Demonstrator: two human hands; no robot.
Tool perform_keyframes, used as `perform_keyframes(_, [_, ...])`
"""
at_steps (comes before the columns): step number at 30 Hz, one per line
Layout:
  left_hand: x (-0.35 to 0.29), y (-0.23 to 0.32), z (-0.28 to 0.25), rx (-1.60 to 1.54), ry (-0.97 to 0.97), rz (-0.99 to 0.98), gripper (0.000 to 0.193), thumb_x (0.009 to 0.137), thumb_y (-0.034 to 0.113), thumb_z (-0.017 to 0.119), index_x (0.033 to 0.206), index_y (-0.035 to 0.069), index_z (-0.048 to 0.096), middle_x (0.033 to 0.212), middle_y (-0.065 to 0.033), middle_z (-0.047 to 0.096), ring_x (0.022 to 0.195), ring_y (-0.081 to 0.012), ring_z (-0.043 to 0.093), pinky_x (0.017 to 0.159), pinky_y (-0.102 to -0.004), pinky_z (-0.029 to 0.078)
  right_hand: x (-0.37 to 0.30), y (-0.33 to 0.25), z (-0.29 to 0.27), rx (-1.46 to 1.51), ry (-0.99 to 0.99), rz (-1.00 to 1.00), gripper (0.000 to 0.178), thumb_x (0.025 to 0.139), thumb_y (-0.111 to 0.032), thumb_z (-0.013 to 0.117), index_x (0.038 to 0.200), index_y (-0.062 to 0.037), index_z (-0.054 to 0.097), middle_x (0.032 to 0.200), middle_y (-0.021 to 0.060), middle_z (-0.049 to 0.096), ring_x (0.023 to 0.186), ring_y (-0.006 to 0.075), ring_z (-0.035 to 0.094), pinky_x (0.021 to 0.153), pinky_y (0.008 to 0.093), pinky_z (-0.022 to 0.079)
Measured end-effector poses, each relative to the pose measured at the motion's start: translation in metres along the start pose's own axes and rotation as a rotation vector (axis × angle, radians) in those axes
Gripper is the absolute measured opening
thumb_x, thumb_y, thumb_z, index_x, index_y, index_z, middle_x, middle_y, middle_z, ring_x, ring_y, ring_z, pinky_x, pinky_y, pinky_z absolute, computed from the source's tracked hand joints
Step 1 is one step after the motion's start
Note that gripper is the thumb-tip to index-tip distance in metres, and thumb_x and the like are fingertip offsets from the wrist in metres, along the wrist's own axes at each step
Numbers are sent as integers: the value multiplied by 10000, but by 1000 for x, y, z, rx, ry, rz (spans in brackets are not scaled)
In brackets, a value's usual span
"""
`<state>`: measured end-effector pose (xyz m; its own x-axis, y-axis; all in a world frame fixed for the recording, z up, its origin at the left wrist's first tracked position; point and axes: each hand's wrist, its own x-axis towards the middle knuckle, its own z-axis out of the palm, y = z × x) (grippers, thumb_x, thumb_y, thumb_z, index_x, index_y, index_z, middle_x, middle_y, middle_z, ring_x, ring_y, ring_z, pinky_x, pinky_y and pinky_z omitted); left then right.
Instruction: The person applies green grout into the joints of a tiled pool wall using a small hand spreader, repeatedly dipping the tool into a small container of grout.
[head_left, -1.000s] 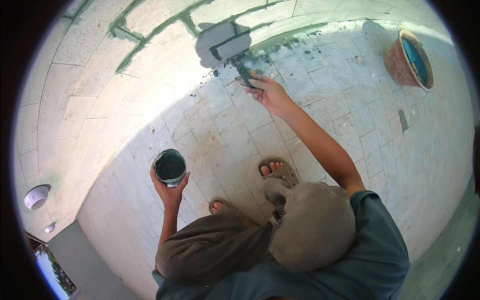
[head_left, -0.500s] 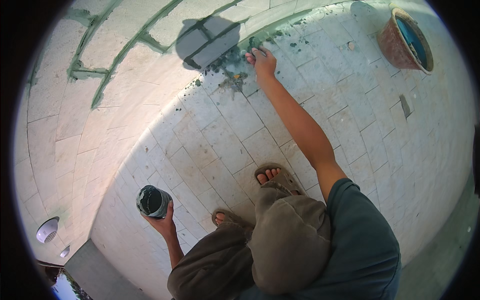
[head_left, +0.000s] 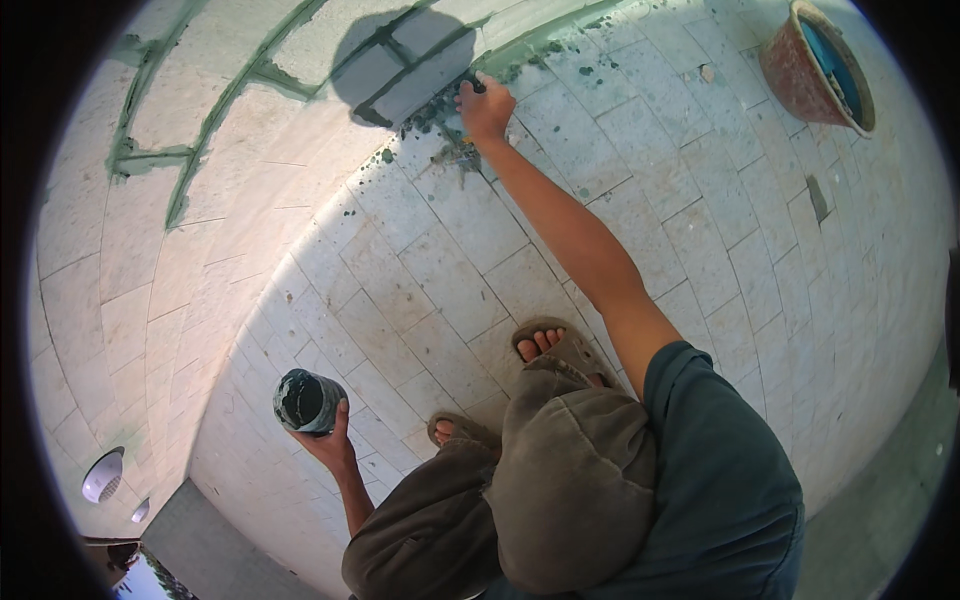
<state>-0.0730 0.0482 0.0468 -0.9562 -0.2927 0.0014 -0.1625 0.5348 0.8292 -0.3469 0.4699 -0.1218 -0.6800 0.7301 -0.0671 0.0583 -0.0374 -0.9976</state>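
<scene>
My left hand (head_left: 335, 448) is closed round a cup-shaped container (head_left: 325, 405) smeared with dark green paste. It is held out over the floor at the left, its dark mouth showing. At the foot of the wall my right hand (head_left: 487, 108) is low, with fingers curled and pinched about a small dark green lump (head_left: 478, 86). Crumbs of the same dark green material (head_left: 437, 112) lie scattered around it on the tiles. The pale block wall (head_left: 235, 130) has green paste in several of its joints.
A reddish-brown bucket (head_left: 790, 75) with a blue inside stands tilted in the picture at the far right. The floor (head_left: 450, 290) is pale tiles, with my sandalled feet near the middle. White round fittings (head_left: 103, 475) sit on the wall at the lower left.
My right hand has shifted slightly left along the wall's foot, and its fingers are now curled round a dark lump. My left hand keeps the container almost still.
</scene>
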Motion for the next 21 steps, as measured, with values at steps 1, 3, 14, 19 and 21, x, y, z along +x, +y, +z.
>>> perform_keyframes(1, [1, 0, 0, -1, 0, -2, 1005, 676, 139, 899, 1454, -11, 280, 1372, -159, 435, 1260, -264, 458, 1089, -396, 367, -4, 0, 1, -38, -51, 10, 415, 889, -91, 642, 1219, 150, 569, 761, 151, 711, 648, 161, 704, 551, 293, 570])
perform_keyframes(3, [-1, -5, -3, 13, 13, 14, 992, 680, 126, 894, 1452, -9, 287, 1375, -156, 436, 1263, -265, 458, 1093, -399, 364, -25, -4, 1, 25, -84, 62, 397, 884, -73, 625, 1216, 139, 582, 736, 158, 698, 607, 188, 695, 541, 305, 560])
perform_keyframes(14, [-1, -13, -7, -25, 3, 35, 882, 747, 70, 838, 1449, -3, 309, 1372, -162, 462, 1227, -257, 500, 1053, -388, 422, 8, 0, -13, 266, 191, 28, 392, 902, -50, 589, 1239, 147, 564, 806, 158, 693, 643, 171, 690, 544, 285, 563])
perform_keyframes(19, [5, -19, -5, -50, -14, 51, 886, 747, 69, 837, 1451, -3, 304, 1371, -162, 464, 1226, -260, 501, 1043, -387, 430, 2, 14, 7, 100, 117, -167, 412, 891, -87, 604, 1234, 139, 572, 699, 151, 698, 589, 168, 689, 543, 294, 556])
perform_keyframes(21, [1, -22, -11, 6, 1, 50, 882, 750, 69, 835, 1450, -4, 304, 1369, -164, 466, 1225, -263, 501, 1042, -387, 431, -19, 3, 11, 23, -40, -45, 414, 901, -72, 607, 1254, 140, 557, 751, 142, 705, 635, 161, 701, 566, 281, 565])
